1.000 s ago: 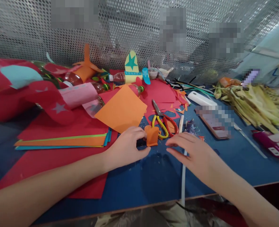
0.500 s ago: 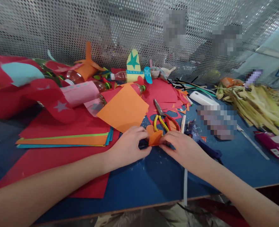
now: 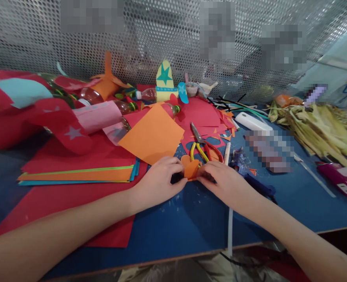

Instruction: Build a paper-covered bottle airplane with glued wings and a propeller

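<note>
Between my two hands, low over the blue table, is a small orange paper cutout (image 3: 191, 169) with rounded lobes, bent at its lower edge. My left hand (image 3: 160, 181) pinches its left side between thumb and fingers. At its right side, my right hand (image 3: 220, 178) pinches the paper too; the fingertips partly cover it. Just beyond lie scissors (image 3: 206, 148) with yellow and red handles, blades pointing away. A square orange sheet (image 3: 154, 135) rests behind my left hand. To the right of my right hand is a dark blue glue gun (image 3: 257, 183).
Stacked coloured paper (image 3: 79, 174) lies at left. Plastic bottles dressed in paper, one with a yellow fin (image 3: 164, 75), line the back before a perforated metal screen (image 3: 149, 39). Red paper scraps (image 3: 202, 113), corn husks (image 3: 317, 129) and a magenta tool (image 3: 339, 178) sit farther right.
The orange cutout's front part is tilted and bent a little differently between my fingertips. Both hands keep their pinch in nearly the same place; the view has shifted slightly.
</note>
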A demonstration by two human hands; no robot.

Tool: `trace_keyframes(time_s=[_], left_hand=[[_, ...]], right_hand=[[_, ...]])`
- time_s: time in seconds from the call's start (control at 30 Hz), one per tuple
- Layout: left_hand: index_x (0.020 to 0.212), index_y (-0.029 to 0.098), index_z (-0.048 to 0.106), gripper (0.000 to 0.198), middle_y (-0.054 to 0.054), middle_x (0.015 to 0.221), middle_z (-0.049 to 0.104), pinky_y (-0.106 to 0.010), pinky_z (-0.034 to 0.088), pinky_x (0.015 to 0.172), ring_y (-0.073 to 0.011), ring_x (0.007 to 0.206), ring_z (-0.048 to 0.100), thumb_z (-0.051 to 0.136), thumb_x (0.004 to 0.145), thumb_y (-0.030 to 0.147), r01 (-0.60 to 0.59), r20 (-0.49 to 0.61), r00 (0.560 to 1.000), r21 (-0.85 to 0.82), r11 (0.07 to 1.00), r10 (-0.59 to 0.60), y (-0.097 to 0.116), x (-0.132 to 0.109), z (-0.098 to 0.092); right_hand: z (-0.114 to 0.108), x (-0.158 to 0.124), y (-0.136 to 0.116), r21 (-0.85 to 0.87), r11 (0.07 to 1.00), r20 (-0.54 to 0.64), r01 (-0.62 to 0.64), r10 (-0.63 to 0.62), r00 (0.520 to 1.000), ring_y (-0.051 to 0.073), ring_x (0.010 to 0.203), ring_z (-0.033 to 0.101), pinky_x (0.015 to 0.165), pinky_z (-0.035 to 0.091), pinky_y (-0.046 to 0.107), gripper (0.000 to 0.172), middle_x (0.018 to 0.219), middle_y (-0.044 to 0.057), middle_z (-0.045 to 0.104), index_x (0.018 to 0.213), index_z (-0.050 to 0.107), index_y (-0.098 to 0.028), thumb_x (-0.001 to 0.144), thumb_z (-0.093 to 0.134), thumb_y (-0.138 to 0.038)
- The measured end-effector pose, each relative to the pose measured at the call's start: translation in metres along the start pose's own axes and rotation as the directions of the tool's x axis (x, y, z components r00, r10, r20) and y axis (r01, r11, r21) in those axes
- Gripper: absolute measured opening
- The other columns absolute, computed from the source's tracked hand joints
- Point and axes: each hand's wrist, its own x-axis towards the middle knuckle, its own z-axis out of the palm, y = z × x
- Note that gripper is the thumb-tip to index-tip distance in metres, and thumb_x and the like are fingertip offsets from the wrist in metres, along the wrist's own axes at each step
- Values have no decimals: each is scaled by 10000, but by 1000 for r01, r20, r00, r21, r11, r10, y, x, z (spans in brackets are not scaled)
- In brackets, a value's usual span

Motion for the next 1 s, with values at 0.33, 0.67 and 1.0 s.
trace_keyframes(time_s=[0.33,0.67,1.0], left_hand=[[776,168,660,68,-48,874,677,-314,488,797,-196,853,623,602,804,191,13,14,1000,-13,1000,-12,-2,2,2],[732,163,654,28,-48,854,670,-327,490,799,-211,850,619,632,742,177,71,43,997,2,997,-71,1,4,3],[711,161,630,42,-60,824,659,-324,481,771,-221,836,612,623,739,191,76,48,996,36,996,-78,1,5,4]], right_hand=[[0,5,-7,-70,991,15,-115,116,993,194,724,599,664,455,299,109,726,26,616,737,597,-176,806,611,-93],[0,10,-11,-102,981,53,-165,171,984,206,688,591,615,419,309,106,701,20,593,770,518,-181,786,594,-109],[-6,-13,-8,74,997,-77,-39,45,996,175,693,630,652,502,301,160,762,14,641,832,553,-194,802,528,-39]])
